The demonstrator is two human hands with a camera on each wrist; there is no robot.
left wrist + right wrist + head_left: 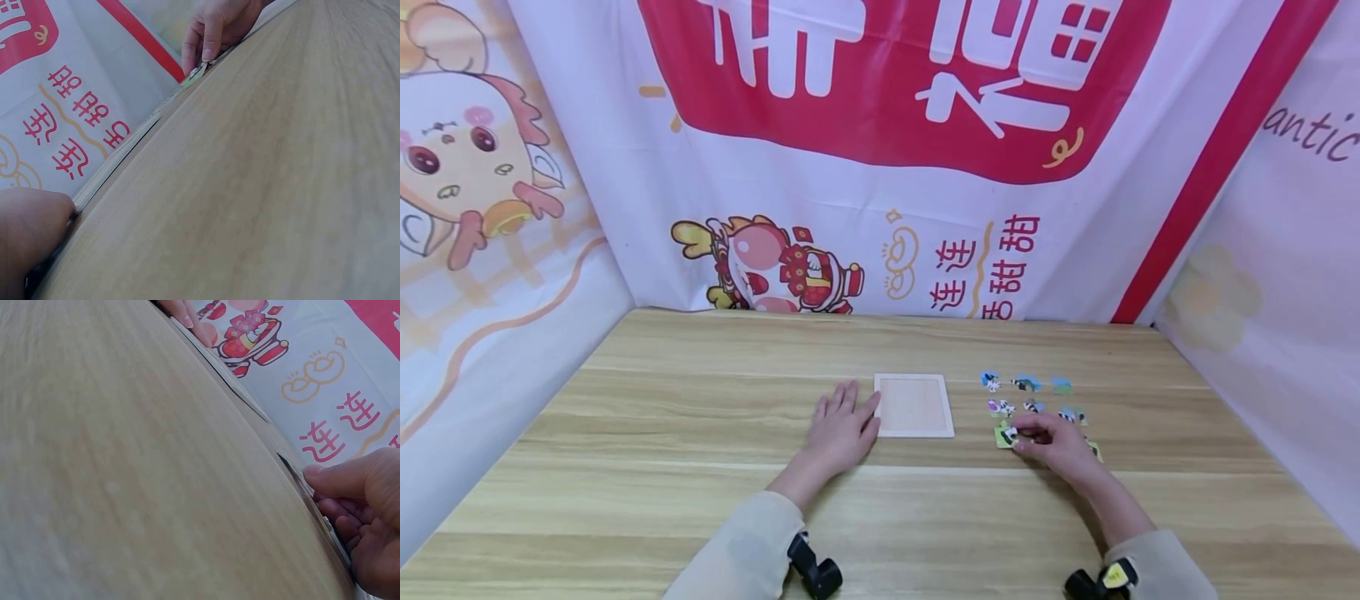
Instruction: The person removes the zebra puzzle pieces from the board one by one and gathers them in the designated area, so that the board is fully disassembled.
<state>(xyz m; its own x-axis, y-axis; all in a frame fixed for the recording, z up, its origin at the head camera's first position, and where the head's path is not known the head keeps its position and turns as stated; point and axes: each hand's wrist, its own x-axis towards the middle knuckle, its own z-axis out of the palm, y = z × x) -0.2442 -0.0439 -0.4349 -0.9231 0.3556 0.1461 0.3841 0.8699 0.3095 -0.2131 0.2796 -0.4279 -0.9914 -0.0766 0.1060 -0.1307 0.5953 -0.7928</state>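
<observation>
My left hand (841, 432) lies with fingers extended on the table, its thumb and fingertips at the left edge of a square puzzle tray (913, 434) with a pale wooden inside and a white rim. To the right, my right hand (1062, 448) pinches a green puzzle piece (1003, 437) with a black-and-white picture on it between thumb and fingers. In the left wrist view this green piece (199, 74) is tilted up at the fingertips. Part of the piece is hidden behind the fingers. The right wrist view shows the right thumb (337, 478) low beside the tabletop.
Several loose puzzle pieces lie in rows right of the tray, among them a blue one (1026, 384), a blue-green one (1062, 386) and a purple-and-white one (1000, 407). Another green piece (1096, 451) shows beyond the right wrist. A printed cloth (820, 187) hangs behind the wooden table (700, 392).
</observation>
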